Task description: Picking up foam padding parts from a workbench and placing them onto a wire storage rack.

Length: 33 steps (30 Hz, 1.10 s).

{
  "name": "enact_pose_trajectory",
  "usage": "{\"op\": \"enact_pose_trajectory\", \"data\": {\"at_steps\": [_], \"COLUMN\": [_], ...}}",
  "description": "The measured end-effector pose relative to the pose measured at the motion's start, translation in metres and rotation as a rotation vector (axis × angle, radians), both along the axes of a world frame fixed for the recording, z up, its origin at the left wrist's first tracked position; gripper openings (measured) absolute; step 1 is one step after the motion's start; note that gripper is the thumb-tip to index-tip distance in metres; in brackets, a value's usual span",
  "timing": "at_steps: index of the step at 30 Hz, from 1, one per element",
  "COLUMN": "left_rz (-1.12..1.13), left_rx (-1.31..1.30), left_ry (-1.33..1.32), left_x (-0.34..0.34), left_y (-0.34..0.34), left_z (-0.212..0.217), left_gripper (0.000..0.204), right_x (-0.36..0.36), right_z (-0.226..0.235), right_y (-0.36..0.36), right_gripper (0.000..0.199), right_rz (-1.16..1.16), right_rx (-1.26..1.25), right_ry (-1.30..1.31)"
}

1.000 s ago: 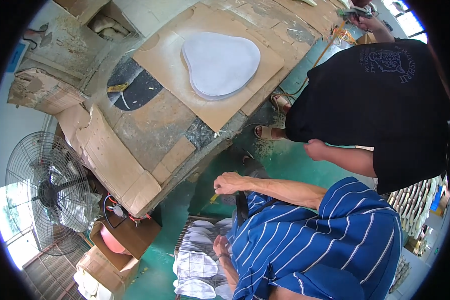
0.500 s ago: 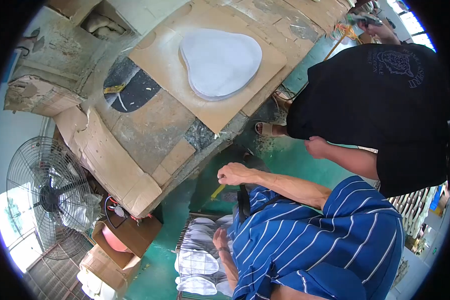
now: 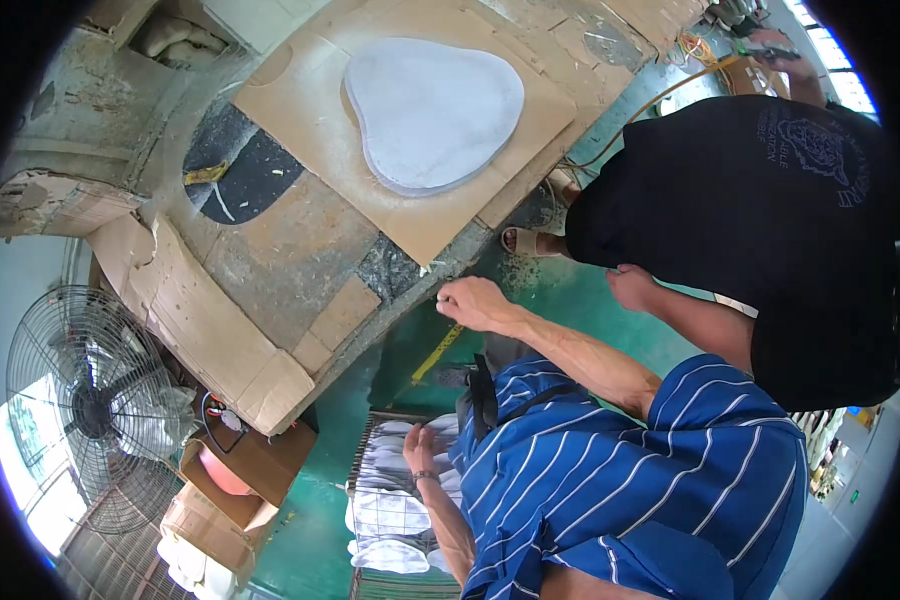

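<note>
My right hand hangs in the air just off the front edge of the worktable, fingers curled inward. Its palm is hidden, so I cannot see whether it holds anything; a small pale spot shows at the fingertips. Lower down, my left hand is over a wire rack of white rounded pieces, fingers loosely bent and apart, with nothing seen in them. I cannot tell whether it touches the rack. A thick white slab, roughly heart-shaped, lies flat on a cardboard sheet on the table, away from both hands.
A person in black stands at the right, one hand low, the other by a hose at the back. At left are a large wire fan and an open carton. Cardboard strips line the table's left side. The floor is green.
My right hand has risen toward the table edge. My left hand has moved up and left over the rack. The view has shifted slightly; the person's far arm has moved right.
</note>
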State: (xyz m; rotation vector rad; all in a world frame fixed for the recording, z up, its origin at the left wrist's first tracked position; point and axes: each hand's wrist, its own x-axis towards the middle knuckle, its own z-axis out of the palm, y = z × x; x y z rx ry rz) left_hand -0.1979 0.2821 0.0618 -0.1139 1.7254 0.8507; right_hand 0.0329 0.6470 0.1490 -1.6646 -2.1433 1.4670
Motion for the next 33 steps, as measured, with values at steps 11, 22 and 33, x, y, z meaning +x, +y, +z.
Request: {"op": "enact_pose_trajectory", "data": {"at_steps": [11,22,33], "left_rz": [-0.187,-0.575,-0.925], "left_rx": [0.155,0.455,0.947], "left_ry": [0.114,0.311,1.006], "left_x": [0.023,0.073,0.106], "left_y": [0.149,0.336,0.490], "left_z": [0.049,0.094,0.080], "left_gripper": [0.041,0.030,0.027], "right_x": [0.017,0.012,0.013], "right_z": [0.008,-0.013,-0.024], "right_y": [0.089,0.174,0.220], "right_gripper": [0.024,0.021,0.021], "right_rz": [-0.237,-0.226,-0.091], "right_rx": [0.394,0.704,0.654], "right_ry": [-0.089,-0.210,-0.362]}}
